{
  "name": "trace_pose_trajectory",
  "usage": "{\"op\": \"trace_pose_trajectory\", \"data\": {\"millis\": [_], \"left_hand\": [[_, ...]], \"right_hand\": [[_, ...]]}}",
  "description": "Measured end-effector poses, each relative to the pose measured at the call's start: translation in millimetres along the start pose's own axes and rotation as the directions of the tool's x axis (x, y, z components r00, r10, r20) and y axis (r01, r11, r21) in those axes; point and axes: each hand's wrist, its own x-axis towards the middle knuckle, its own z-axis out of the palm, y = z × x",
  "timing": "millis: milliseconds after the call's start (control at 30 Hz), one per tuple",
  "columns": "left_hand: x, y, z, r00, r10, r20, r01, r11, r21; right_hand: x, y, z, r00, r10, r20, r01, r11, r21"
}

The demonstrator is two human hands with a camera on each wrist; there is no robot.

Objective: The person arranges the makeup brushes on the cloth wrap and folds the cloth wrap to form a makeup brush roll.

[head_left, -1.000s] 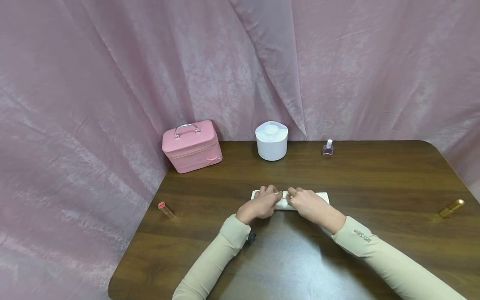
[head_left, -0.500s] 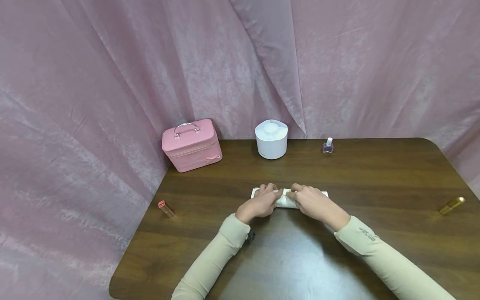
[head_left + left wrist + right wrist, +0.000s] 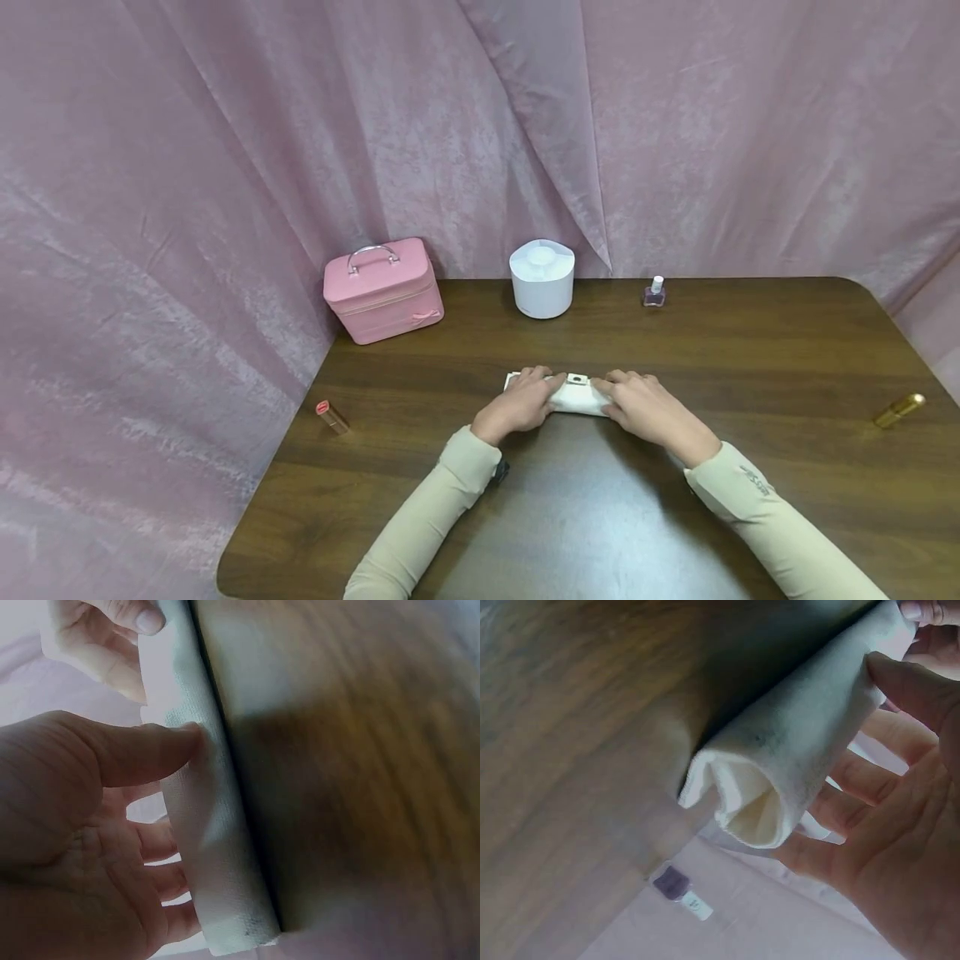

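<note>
A white fabric roll [image 3: 577, 401] lies crosswise on the table, with a small tab bearing a dark round spot at its top middle. My left hand [image 3: 517, 404] holds the left part, its thumb [image 3: 161, 750] on the near side and fingers behind. The right part is held by my right hand [image 3: 648, 408], with the thumb [image 3: 907, 686] on the near face and fingers along the far side. In the right wrist view, the open end of the roll [image 3: 810, 735] shows folded layers inside.
At the back of the brown table [image 3: 750, 350] stand a pink case [image 3: 386, 292], a white round container [image 3: 542, 283] and a purple nail polish bottle [image 3: 654, 293]. A lipstick [image 3: 332, 417] is at left, a gold tube [image 3: 898, 412] at right. A pink curtain [image 3: 480, 150] hangs behind.
My right hand has moved to the right along the roll, away from my left hand. The tab with its dark spot has come into view between them. My left hand stays nearly still.
</note>
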Motion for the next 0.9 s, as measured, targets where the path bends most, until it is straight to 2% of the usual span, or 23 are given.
{"op": "trace_pose_trajectory", "data": {"millis": [367,567,667,900], "left_hand": [[12.2,0.6,0.2,1.0,-0.001,0.013,0.002,1.0,-0.03],[12.4,-5.8,-2.7,0.999,-0.03,0.037,0.035,0.991,-0.129],[11.2,-15.2,-4.8,0.999,-0.041,0.012,0.043,0.981,-0.19],[4.8,-33.6,-12.5,0.996,-0.057,-0.075,0.034,0.96,-0.277]], "right_hand": [[-3,13,1,0.998,0.055,0.005,-0.055,0.997,0.062],[-4,17,-10,0.996,0.087,0.02,-0.089,0.984,0.157],[-5,21,-20,0.991,0.131,0.007,-0.13,0.973,0.193],[-11,36,-36,0.967,0.255,0.004,-0.252,0.956,0.151]]}}
